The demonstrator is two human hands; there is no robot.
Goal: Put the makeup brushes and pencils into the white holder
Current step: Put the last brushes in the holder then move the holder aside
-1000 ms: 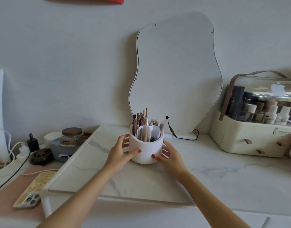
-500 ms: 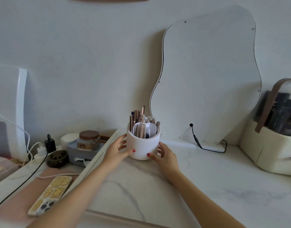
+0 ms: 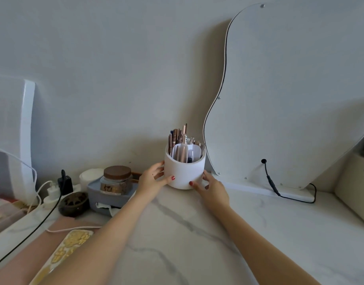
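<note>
The white holder (image 3: 183,173) stands on the marble tabletop (image 3: 197,233), close to the wall and just left of the mirror. Several makeup brushes and pencils (image 3: 179,138) stick upright out of its divided top. My left hand (image 3: 151,181) wraps its left side with the thumb on the front. On the right side, my right hand (image 3: 213,189) cups the base with the thumb on the front. Both hands grip the holder between them.
A wavy-edged mirror (image 3: 290,95) leans on the wall at right, its black cable (image 3: 273,186) trailing on the table. Left of the holder sit a grey tray (image 3: 107,198) with a brown-lidded jar (image 3: 116,179), a dark round dish (image 3: 74,203), chargers and a phone (image 3: 68,249).
Both hands have pushed the holder back and left toward the wall, next to the mirror's edge. The view has swung left, so the cosmetics case has left the frame.
</note>
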